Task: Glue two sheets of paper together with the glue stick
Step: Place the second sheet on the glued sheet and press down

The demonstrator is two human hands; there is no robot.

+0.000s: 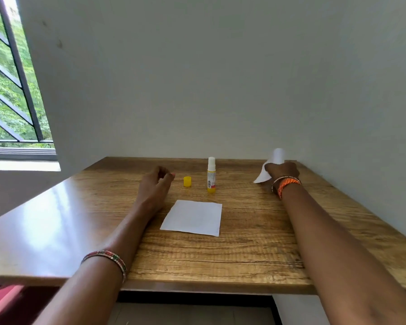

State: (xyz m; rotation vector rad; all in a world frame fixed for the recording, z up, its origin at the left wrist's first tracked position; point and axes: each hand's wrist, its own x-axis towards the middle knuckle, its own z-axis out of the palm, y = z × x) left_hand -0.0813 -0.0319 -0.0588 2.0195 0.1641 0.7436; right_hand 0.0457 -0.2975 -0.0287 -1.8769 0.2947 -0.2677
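From your head camera, your right hand (283, 171) grips a curled paper sheet (271, 166) at the wooden table's (256, 249) far right, while your left hand (156, 184) rests empty, fingers loosely curled, left of the yellow cap (187, 181), upright uncapped glue stick (211, 175) and flat sheet (192, 218).

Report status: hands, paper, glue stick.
Right hand gripping second sheet, lifted at far right. Left hand empty, beside cap. Glue stick upright, uncapped. First sheet flat, unobstructed.
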